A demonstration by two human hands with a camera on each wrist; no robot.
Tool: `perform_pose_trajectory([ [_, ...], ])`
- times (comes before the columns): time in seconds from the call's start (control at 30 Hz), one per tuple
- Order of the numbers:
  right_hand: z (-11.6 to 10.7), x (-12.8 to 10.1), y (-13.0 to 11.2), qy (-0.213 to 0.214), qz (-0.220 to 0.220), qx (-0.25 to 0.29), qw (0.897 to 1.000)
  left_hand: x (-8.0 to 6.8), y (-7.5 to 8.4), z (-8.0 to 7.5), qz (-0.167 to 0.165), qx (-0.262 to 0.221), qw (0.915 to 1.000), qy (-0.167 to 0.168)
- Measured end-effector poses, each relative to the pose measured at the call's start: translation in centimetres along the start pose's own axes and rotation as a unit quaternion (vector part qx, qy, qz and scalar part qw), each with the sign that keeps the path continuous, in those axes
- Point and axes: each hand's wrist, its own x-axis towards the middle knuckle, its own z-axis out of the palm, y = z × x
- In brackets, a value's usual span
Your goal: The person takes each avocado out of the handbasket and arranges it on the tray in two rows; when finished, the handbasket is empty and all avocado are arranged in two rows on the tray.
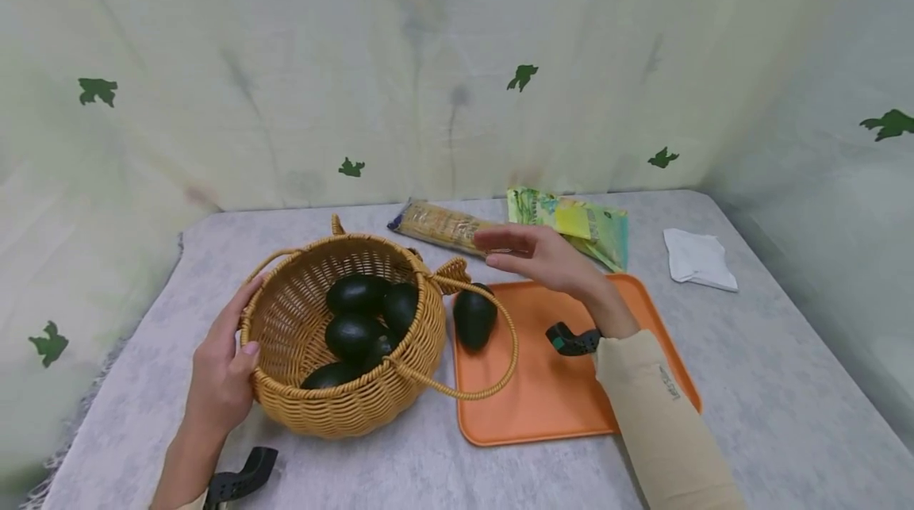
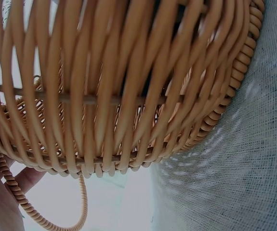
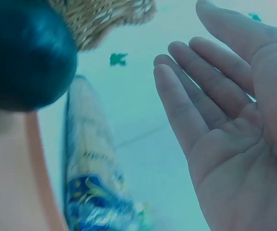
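A round wicker basket (image 1: 350,407) leans over toward the right, with several dark green avocados (image 1: 359,293) inside. My left hand (image 1: 224,371) grips its left rim, thumb over the edge and fingers along the outside wall. In the left wrist view the woven side (image 2: 104,86) fills most of the picture. One more avocado (image 1: 474,318) lies on the left end of an orange tray (image 1: 543,407), just beside the basket. Above the tray's far edge is my right hand (image 1: 546,256), fingers extended and palm bare in the right wrist view.
A loop handle (image 1: 510,335) of the basket hangs out over the tray. Behind the tray lie a long packet of noodles (image 1: 439,224) and a green-yellow packet (image 1: 571,220). A white tissue pack (image 1: 698,258) is at the right. A patterned curtain (image 1: 428,82) closes the back.
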Motion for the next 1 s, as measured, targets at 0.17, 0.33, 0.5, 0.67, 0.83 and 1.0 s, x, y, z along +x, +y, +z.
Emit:
perform_pose_trajectory([
  [0.17,0.2,1.1,-2.1,-0.012,-0.039,-0.016,0.999,-0.2,0.1,-0.1,-0.003,0.0,1.0,0.001],
  [0.33,0.5,2.3,-4.2,-0.025,-0.061,-0.038,0.997,-0.2,0.3,-0.2,0.002,0.005,1.0,0.001],
  [0.5,1.1,3.6,-6.1,-0.042,-0.083,-0.042,0.995,-0.1,0.4,-0.2,0.002,0.016,0.9999,-0.004],
  [0.67,2.0,4.8,-7.3,-0.06,-0.092,-0.051,0.993,-0.1,0.2,-0.2,0.009,0.02,0.9997,-0.004],
  [0.83,3.0,5.9,-8.1,-0.076,-0.101,-0.053,0.991,-0.1,0.2,-0.2,0.012,0.019,0.9997,-0.001],
  [1.0,3.8,7.0,-8.9,-0.098,-0.103,-0.037,0.989,-0.1,0.3,-0.1,0.013,0.019,0.9997,0.002],
])
